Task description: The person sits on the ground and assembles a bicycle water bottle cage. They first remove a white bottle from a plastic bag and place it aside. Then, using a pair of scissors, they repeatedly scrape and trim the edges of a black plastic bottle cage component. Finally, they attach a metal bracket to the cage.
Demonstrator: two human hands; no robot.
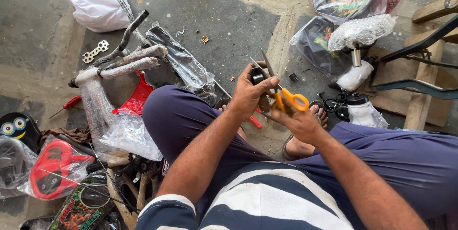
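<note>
Above your knees, your left hand point(248, 91) grips a small black part point(258, 76), steadying it, while your right hand point(300, 120) works orange-handled scissors point(286, 99), blades angled at it.

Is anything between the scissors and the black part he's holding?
Nothing visible. The right hand holds the orange-handled scissors, blades open and pointing up beside the small black part gripped in the left hand. Only the left thumb sits across the part, close to the blades.
</note>
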